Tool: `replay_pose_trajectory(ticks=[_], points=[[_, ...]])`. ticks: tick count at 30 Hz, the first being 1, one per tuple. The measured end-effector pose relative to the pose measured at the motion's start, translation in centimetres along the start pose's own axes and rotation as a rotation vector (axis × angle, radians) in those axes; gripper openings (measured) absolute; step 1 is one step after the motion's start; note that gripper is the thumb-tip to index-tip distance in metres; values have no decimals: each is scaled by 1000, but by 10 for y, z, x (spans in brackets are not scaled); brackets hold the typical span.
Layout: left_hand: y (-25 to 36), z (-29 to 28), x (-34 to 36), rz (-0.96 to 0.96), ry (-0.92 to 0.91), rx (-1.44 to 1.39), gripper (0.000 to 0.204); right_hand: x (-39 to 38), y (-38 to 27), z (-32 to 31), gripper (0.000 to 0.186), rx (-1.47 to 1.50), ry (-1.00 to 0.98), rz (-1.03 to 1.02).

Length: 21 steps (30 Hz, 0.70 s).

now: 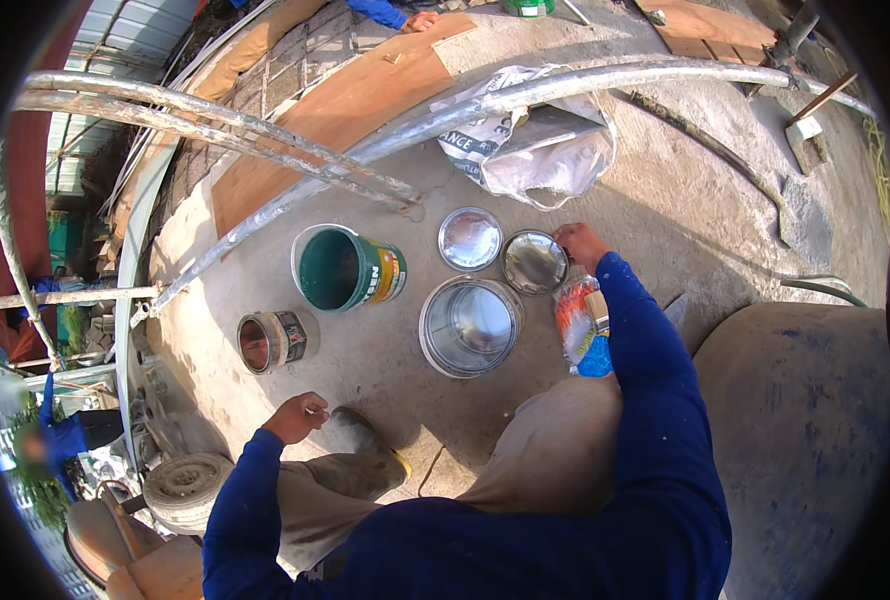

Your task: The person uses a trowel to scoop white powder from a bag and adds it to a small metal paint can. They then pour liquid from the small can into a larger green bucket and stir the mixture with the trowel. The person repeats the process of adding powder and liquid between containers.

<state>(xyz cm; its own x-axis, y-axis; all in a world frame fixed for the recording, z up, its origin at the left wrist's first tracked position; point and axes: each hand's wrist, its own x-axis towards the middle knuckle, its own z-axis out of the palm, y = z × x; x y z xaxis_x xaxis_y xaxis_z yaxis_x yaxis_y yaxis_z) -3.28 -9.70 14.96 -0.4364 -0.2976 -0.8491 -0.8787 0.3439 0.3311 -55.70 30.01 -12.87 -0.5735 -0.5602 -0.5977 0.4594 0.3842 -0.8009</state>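
My right hand [582,245] has its fingers closed on the edge of a round metal lid [535,263] with a raised rim. Beside that lid lies a second shiny round lid [469,239]. Just nearer stands a large metal can [437,335], its top uncovered and its inside bright. Over the floor near my boot, my left hand [298,417] is loosely curled, with nothing visible in it. Ahead of it are a small open can [294,337] with reddish-brown insides and a green bucket [382,275] with a white handle. A colourful plastic bag [582,325] lies beside my right forearm, which partly covers it.
Grey metal pipes [365,150] cross the area ahead. Beyond them lies a crumpled white sack [540,150] and a plywood sheet [335,120]. A large rounded drum-like surface [805,450] stands at my right, a wheel [187,490] at lower left. Other people are far left and at the top.
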Motion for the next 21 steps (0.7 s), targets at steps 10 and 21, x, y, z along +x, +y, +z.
replay_pose_trajectory(ticks=[10,21], points=[[20,-17,20,152,-3,160,32,-33,-8,-8,32,-137,-52,-69],[15,-28,5,231,33,216,33,-57,-45,18,28,-462,-89,-184]])
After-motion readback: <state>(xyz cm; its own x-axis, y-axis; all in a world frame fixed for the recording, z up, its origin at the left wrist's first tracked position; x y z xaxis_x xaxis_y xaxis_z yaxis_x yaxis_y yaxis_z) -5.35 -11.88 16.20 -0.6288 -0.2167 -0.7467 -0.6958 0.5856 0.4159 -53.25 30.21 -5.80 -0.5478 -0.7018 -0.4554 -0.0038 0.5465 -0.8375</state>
